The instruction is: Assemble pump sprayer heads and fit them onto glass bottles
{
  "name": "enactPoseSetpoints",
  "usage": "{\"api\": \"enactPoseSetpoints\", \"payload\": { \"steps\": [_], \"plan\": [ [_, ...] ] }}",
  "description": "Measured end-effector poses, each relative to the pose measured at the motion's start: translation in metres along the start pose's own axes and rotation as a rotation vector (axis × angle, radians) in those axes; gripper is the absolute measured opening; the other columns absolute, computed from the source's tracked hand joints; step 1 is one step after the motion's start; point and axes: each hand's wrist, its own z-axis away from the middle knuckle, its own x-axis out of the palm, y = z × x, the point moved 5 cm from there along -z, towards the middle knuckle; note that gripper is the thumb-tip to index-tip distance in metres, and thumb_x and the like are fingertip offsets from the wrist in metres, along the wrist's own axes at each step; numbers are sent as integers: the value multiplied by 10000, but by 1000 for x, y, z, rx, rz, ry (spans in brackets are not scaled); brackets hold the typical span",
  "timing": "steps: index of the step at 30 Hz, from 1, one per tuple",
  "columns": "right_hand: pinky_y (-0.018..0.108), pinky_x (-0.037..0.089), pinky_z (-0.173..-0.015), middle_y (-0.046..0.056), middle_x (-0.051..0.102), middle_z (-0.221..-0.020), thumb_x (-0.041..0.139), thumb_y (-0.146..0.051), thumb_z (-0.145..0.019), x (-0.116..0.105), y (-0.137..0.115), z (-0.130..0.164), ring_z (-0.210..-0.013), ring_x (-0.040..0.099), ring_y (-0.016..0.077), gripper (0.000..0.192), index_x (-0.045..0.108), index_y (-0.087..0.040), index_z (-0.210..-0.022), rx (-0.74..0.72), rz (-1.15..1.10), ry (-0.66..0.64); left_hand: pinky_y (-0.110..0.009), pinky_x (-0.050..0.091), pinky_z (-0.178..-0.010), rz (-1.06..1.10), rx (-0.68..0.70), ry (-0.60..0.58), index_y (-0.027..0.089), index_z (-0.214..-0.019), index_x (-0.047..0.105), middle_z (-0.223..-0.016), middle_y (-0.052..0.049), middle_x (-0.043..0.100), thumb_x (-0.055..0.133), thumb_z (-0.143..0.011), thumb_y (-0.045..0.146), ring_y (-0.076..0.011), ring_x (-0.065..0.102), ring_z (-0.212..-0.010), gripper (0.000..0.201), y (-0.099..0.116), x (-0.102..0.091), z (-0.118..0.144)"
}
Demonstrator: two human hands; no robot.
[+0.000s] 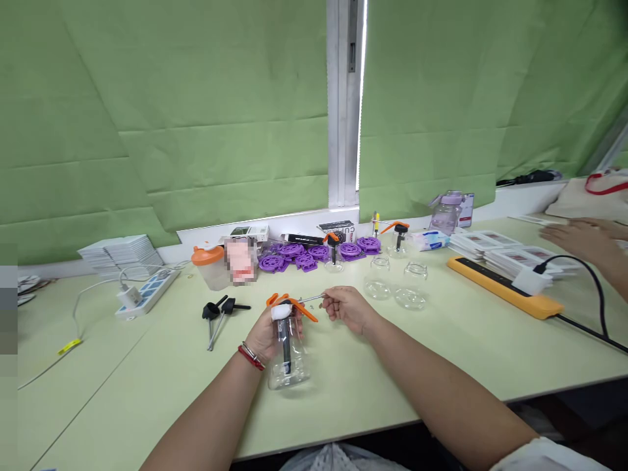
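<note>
My left hand (263, 332) is wrapped round the upper part of a clear bottle (299, 369), which leans slightly on the near part of the table. Inside it hangs a black tube (285, 347), and an orange lever (306, 311) sticks out on top. Something white (281, 313) covers the neck by my thumb; whether it is a finger cover I cannot tell. Pinched in my right hand (349, 309) is the end of a thin metal rod (312, 299) that reaches to the bottle's top. Tiny bits (312, 307) lie below the rod.
Two black-topped metal rods (214, 320) lie left of the bottle. Clear jars (411, 294) and purple plastic parts (307, 258) stand farther back. Right are an orange power strip (500, 288) and another person's hands (572, 239); left is a white power strip (152, 294).
</note>
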Motion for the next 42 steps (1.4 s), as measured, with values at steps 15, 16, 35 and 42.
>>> {"api": "enactPoseSetpoints", "payload": {
  "steps": [15,16,35,42],
  "plan": [
    [181,279,-354,-42,532,-487,702,-362,-692,-4,1,-2,-363,392,43,276,535,-145,-652,23,82,-44,-298,506,-558,-13,-31,-25,109,-838,645,-695,-81,665,589,-738,264,-171,617,-557,193,-1,-9,-3],
    [181,298,-362,-32,557,-514,708,-352,-686,-3,2,-2,-377,417,47,265,549,-140,-670,27,63,-63,-295,506,-558,-9,-31,-33,110,-835,644,-696,-81,666,591,-732,257,-170,618,-558,187,-1,-10,-3],
    [217,399,-469,-13,609,-582,761,-322,-581,-6,1,-6,-458,491,66,276,610,-140,-723,-98,47,-14,-311,510,-558,31,-69,-16,104,-868,644,-699,-75,666,572,-736,235,-179,627,-557,199,-3,-12,-3],
    [248,442,-524,-31,586,-569,747,-311,-569,-4,-13,-4,-500,533,95,276,597,-157,-742,-258,127,-18,-314,525,-560,49,-55,-36,102,-873,648,-724,-78,662,578,-741,291,-175,621,-565,241,1,-10,-2]
  ]
}}
